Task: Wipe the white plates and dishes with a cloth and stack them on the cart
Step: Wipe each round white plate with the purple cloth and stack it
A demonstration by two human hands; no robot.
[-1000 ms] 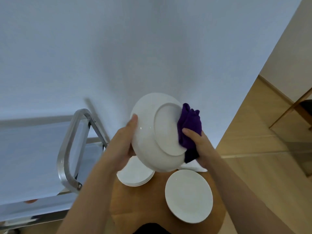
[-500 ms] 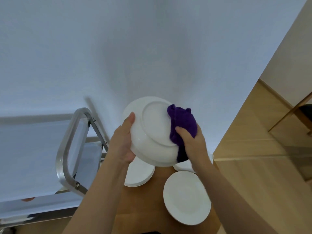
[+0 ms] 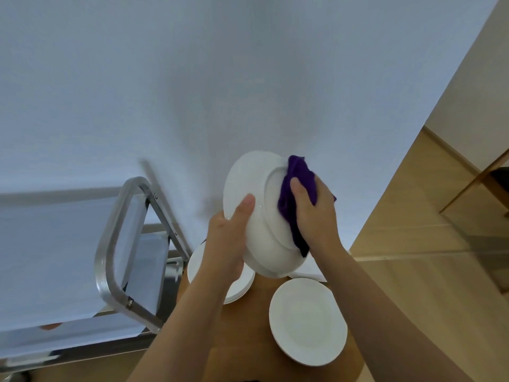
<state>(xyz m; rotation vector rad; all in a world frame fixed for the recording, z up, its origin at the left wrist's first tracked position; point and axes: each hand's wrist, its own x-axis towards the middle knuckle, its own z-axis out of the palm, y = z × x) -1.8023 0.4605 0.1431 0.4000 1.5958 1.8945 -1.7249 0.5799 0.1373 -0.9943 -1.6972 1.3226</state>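
A deep white dish (image 3: 254, 213) is held tilted in the air above the round wooden table (image 3: 248, 321), its underside facing me. My left hand (image 3: 227, 244) grips its lower left rim, thumb on the underside. My right hand (image 3: 314, 213) holds a bunched purple cloth (image 3: 296, 186) pressed against the dish's base ring. A white plate (image 3: 307, 321) lies on the table at the right. A small stack of white plates (image 3: 198, 268) lies at the left, partly behind my left arm. Another white dish edge (image 3: 309, 267) shows beneath the held dish.
A metal cart (image 3: 132, 255) with a tubular handle and flat shelves stands left of the table, against the white wall. Wooden floor runs along the right, with a wooden furniture frame (image 3: 479, 177) at the far right edge.
The cloth has swept over the dish's underside, left and then back up to the right. The dish has tipped more upright and shifted slightly right in my left hand.
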